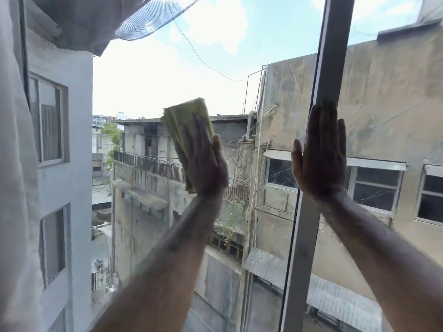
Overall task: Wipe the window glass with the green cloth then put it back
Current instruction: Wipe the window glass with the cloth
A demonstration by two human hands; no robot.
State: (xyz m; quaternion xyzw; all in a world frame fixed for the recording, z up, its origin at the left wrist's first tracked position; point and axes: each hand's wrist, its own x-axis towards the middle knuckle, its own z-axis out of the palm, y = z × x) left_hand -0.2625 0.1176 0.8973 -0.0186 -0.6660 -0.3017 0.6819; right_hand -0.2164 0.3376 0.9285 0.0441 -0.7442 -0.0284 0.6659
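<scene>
Bright daylight ahead, sky (134,75) blown white around 11 o'clock, so left hand (203,164) and right hand (321,159) go dark, backlit. Curtain (14,164) at 9 o'clock is smeary; fisheye bends edges.

Pale curtain (14,164) at left, weathered buildings (383,92) and perhaps netting (153,17) outside.

Bright daylight. Pale blue sky (148,68) with white cloud is seen above the left fingers (199,135). A white curtain (14,176) is hung far left of them. Past it, a grey-painted block (76,144) with framed windows (49,121) is noted. Mesh netting (153,17) is slung overhead, with a thin cable (199,56) strung below it. A grey frame post (333,63) is run vertically behind the right fingers (326,121). Right of these, a stained tan wall (395,97) with dark windows (374,185) is recorded. Below the left fingers, a railed balcony (148,162) on weathered concrete is seen. A corrugated awning (335,293) is noted well below the right fingers.
</scene>
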